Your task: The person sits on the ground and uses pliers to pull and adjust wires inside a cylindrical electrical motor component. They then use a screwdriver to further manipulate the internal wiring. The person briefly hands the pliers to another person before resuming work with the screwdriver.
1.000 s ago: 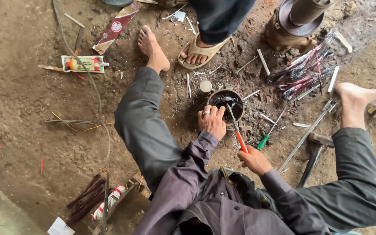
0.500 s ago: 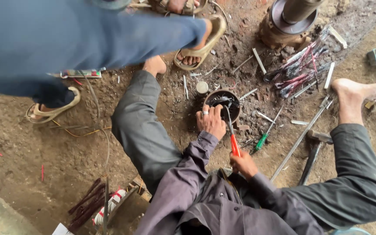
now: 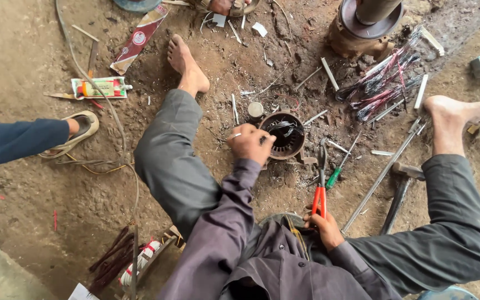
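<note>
- Left hand [image 3: 249,143] is stretched out forward, sleeve running up from the bottom of the view, knuckles up, fingers curled down over the 9 o'clock rim of the small round motor housing [image 3: 284,136]. So it's closed on that rim, pretty much pinning it to the dirt floor [image 3: 40,66].
- The motor housing sits on the ground between the person's legs, open end facing up, dark windings visible inside.
- Right hand [image 3: 322,226] is pulled in close to the body, wrist bent, fingers wrapped around the red handles of the pliers [image 3: 320,186]. Can't really tell how hard it's squeezing.
- Pliers' long axis runs almost straight 6 to 12 o'clock: handles at the 6 end in the hand, dark nose at the 12 end, just at 3 o'clock of the housing and near it, not clearly touching.
- Green-handled screwdriver [image 3: 335,176] lies just beside the pliers at their 3 o'clock, tilted toward 1 o'clock.
- Long metal rod [image 3: 384,173] lies further out at 3 o'clock, slanting up toward the bare foot [image 3: 451,119].
- Bundle of red and dark wires [image 3: 384,83] at about 1 o'clock from the housing, well apart.
- Someone else's sandalled foot [image 3: 79,129] is off at 9 o'clock.
</note>
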